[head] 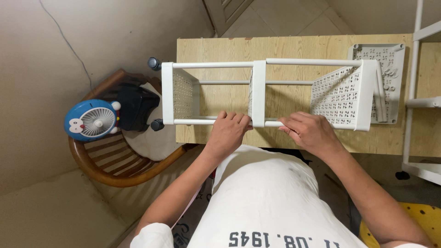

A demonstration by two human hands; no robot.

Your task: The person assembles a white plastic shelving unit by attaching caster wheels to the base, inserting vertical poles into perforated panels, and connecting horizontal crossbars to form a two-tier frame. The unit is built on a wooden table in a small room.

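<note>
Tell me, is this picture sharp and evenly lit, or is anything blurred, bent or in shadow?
Head view: sharp almost throughout, both the left hand and the right hand crisp on the white rack; light is soft and even, with no glare on the wooden table; only dim shade under the table edge and around the chair; the wide lens bends the wall and floor lines towards the edges.
</note>
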